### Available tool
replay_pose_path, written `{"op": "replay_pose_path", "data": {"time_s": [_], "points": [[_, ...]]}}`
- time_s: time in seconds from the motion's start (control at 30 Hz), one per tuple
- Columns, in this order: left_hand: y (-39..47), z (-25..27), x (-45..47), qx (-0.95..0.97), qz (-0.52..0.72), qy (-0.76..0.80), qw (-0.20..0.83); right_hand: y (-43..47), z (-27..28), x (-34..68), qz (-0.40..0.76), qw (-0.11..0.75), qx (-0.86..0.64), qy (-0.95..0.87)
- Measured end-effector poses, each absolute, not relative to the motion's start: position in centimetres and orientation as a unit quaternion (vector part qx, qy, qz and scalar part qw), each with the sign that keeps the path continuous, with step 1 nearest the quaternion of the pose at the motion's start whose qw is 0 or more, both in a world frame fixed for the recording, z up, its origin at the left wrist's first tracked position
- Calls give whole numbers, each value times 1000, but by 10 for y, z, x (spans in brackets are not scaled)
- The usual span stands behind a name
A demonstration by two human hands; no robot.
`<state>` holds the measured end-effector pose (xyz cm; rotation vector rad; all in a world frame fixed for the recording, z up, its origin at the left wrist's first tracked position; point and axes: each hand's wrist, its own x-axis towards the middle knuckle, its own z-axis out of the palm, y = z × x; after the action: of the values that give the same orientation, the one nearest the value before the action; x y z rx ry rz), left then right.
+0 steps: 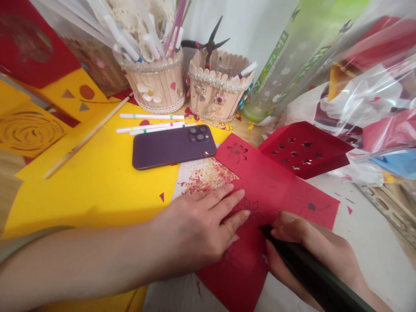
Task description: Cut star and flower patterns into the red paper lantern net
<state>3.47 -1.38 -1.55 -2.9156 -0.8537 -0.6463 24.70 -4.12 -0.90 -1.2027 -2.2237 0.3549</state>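
Note:
My left hand (208,221) lies flat with its fingers stretched over red card (237,277), pressing it against the work surface. Flowers are drawn on this cross-shaped card in dark lines, and the upper left panel has a cut-out flower. In my right hand (318,251) is a long, thick black cutter-like tool (302,260). Its tip meets the card or hovers close to it, just right of my left fingertips; I cannot tell which. A raised red panel (299,151) with star-shaped holes stands behind the flat part.
Beyond my left hand a purple phone (172,147) rests on yellow card (107,186), near white paper sticks (152,116) and a wooden stick (87,138). Two craft-stick pots (156,86) stand at the back, one holding pliers (211,43). Plastic-wrapped items (373,95) crowd the right.

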Motion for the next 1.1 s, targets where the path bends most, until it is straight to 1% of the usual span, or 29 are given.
{"op": "replay_pose_path", "data": {"time_s": [0.2, 0.47, 0.7, 0.93, 1.1], "points": [[-13, -16, 35, -939, -207, -274, 22, -41, -10, 248, 150, 302, -445, -830], [-13, -16, 34, -939, -209, -274, 23, -41, -7, 246, 169, 296, -453, -824], [-10, -20, 32, -939, -211, -269, 19, -33, 5, 264, 235, 283, -532, -763], [9, -22, 26, -960, -171, -221, 13, -34, 7, 251, 257, 304, -476, -784], [19, -20, 23, -974, -140, -179, -3, -31, 0, 244, 228, 304, -444, -812]]}}
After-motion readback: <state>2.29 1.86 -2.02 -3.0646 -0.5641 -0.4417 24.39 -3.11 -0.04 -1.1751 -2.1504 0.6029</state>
